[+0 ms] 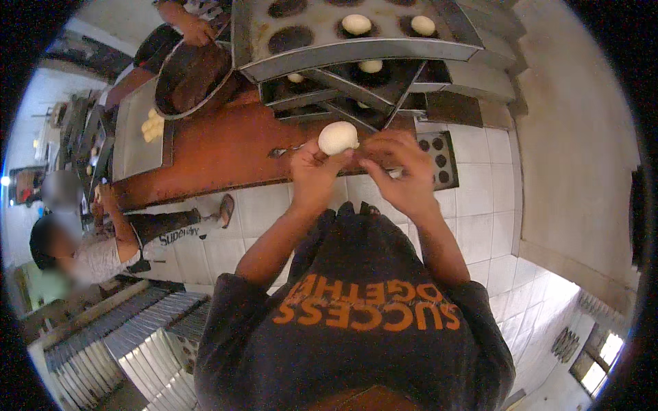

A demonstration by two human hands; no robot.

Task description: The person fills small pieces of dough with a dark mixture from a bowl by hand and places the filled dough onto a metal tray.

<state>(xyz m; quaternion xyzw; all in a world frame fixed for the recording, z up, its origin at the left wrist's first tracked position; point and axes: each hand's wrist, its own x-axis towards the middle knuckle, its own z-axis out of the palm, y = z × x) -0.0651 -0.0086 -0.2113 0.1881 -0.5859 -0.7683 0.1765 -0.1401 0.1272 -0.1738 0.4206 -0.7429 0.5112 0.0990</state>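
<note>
My left hand holds a smooth, pale round dough ball between thumb and fingers, up in front of my chest. Just to the right of the ball is my right hand, its fingers bent and spread from the thumb, slightly blurred; I see nothing held in it. Ahead stands a stack of metal baking trays with round dark hollows. The top tray has two dough balls, one near its middle and another to the right. More balls show on the trays below.
Beneath is a reddish-brown table. On its left lie a metal tray with a yellowish lump and a large round pan, with another person's hand at its rim. A second person is farther left. Stacked trays fill the lower left.
</note>
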